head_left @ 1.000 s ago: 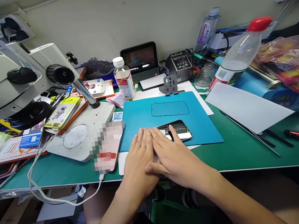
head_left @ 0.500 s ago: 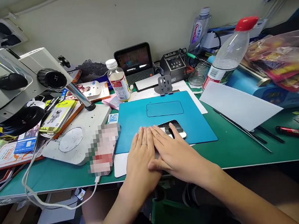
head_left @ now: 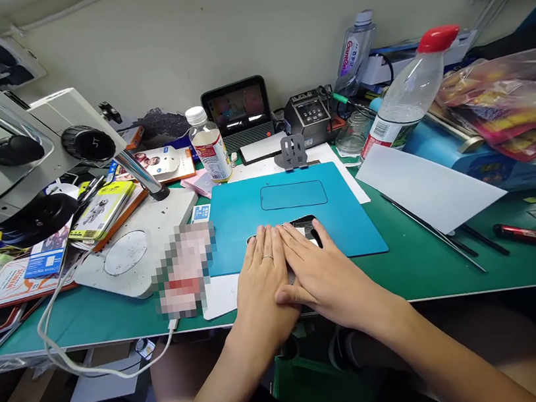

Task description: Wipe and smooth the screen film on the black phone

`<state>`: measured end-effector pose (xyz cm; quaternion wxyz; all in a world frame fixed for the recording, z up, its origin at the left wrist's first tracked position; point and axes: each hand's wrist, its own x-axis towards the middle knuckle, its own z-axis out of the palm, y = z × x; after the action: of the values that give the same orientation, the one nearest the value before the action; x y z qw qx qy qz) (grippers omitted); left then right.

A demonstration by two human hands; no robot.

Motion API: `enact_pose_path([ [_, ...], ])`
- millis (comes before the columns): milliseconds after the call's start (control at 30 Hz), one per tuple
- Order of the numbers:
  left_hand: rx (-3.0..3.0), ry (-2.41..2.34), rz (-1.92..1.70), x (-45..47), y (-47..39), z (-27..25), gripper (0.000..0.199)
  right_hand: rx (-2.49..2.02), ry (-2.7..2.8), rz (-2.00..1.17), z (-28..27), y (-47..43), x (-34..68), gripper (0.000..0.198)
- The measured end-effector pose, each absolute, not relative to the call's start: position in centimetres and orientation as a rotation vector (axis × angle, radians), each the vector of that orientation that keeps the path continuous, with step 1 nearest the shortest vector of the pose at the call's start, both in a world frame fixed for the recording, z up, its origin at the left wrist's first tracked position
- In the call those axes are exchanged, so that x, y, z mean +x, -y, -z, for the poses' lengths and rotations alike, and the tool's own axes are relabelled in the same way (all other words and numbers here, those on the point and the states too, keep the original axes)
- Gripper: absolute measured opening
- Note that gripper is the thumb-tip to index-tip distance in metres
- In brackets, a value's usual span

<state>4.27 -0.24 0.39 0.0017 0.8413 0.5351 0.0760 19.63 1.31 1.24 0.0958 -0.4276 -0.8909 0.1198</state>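
My left hand (head_left: pixel 263 285) lies flat, palm down, over a phone (head_left: pixel 308 224), fingers stretched forward; a ring is on one finger. Beside it my right hand (head_left: pixel 321 273) also presses flat on the phone, its thumb crossing the back of the left hand and its fingertips meeting the left ones. Most of the phone is hidden; dark and white parts show past the right fingers, and a bit of its edge peeks out at left. It rests on a blue mat (head_left: pixel 354 215) that carries a drawn phone outline (head_left: pixel 293 195).
A microscope base (head_left: pixel 171 224) and a blurred-out flat item (head_left: pixel 185 272) with a white cable (head_left: pixel 49 325) lie to the left. Tweezers (head_left: pixel 435 234), a white sheet (head_left: pixel 425 185) and a red-capped bottle (head_left: pixel 413 97) are to the right. Behind stands a small screen (head_left: pixel 240 108).
Both hands have slid slightly right across the phone, covering more of its right part. A bit of its left edge now shows. The view has shifted a little.
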Motion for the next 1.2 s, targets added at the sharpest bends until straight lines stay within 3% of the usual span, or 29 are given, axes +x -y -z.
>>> enact_pose_path([
  [433, 2.657, -1.702, -0.301, 6.7, 0.8, -0.4, 0.067, -1.235, 2.669, -0.27, -0.8, -1.1, 22.0, 0.086],
  [767, 2.709, -1.745, -0.355, 7.4, 2.6, 0.3, 0.067, -1.196, 2.707, -0.17, -0.7, 0.1, 22.9, 0.108],
  [1000, 2.645, -1.749, -0.185, 8.5, 0.3, -0.5, 0.073, -1.309, 2.649, -0.268, -0.7, -1.7, 23.0, 0.104],
  [1200, 2.68, -1.771, -0.359, 8.3, 1.8, 0.2, 0.065, -1.289, 2.626, -0.147, -0.2, -0.2, 23.0, 0.108],
])
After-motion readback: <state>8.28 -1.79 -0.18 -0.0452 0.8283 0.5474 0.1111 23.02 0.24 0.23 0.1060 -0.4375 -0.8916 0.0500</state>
